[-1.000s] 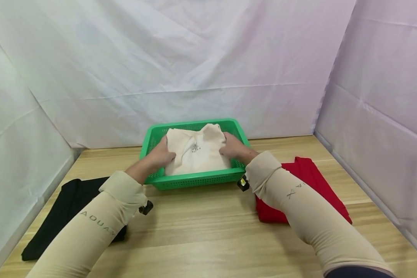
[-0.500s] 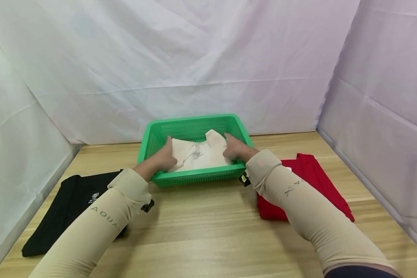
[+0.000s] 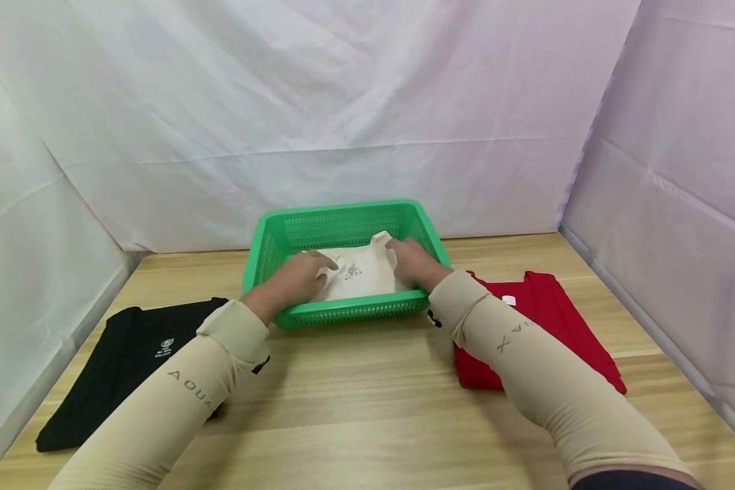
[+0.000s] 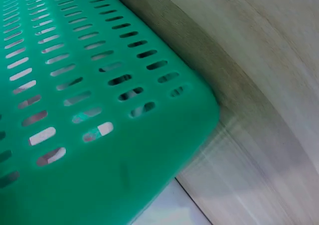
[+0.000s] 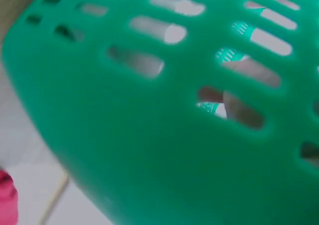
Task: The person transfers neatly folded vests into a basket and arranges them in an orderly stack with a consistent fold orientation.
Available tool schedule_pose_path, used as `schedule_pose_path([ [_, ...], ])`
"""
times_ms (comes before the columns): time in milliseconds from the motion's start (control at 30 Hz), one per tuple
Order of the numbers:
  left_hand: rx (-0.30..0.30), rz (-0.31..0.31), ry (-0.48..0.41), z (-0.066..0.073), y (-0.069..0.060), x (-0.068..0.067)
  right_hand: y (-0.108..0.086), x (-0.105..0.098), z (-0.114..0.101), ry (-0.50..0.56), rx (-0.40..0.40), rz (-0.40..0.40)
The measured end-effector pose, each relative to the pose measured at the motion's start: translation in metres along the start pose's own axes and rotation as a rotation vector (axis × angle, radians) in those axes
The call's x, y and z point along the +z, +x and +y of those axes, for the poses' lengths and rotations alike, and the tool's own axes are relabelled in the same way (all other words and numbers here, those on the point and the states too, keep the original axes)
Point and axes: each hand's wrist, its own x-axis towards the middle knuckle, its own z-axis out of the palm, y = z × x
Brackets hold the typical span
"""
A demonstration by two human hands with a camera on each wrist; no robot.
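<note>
A folded cream shirt (image 3: 364, 278) with a small dark print lies in the green slotted basket (image 3: 358, 309). At the shirt's left side, my left hand (image 3: 299, 278) reaches over the basket's front rim; its finger and thumb stand apart near the folded edge. My right hand (image 3: 413, 264) is at the right side, its forefinger touching the raised collar flap. The basket wall (image 4: 124, 170) fills most of the left wrist view. In the right wrist view the basket wall (image 5: 124, 140) hides all but bits of skin and pale cloth seen through the slots.
A folded black shirt (image 3: 131, 361) with a white print lies on the wooden table (image 3: 355, 408) at the left, partly under my left forearm. To the right is a folded red garment (image 3: 563, 333), partly behind my right forearm. White cloth (image 3: 343, 102) hangs behind.
The cream shirt has gone down into the basket. Both hands have loosened from its sides; the left moved inward over the cloth, and the right forefinger moved onto the collar flap.
</note>
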Motion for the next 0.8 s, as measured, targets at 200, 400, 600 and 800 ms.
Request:
schedule_pose_path([
  [200,0.074,-0.228,-0.061,0.008,0.006,0.007,-0.014,-0.005,-0.005,-0.151,-0.153,0.082],
  [400,0.134,-0.282,-0.034,0.008,0.008,0.006,-0.023,-0.012,-0.034,-0.087,-0.213,-0.096],
  [600,0.138,-0.289,-0.027,0.006,0.009,0.003,-0.018,-0.001,-0.048,-0.113,-0.209,-0.358],
  [800,0.069,-0.321,-0.023,0.005,0.007,0.004,-0.012,0.007,-0.046,-0.095,-0.174,-0.49],
])
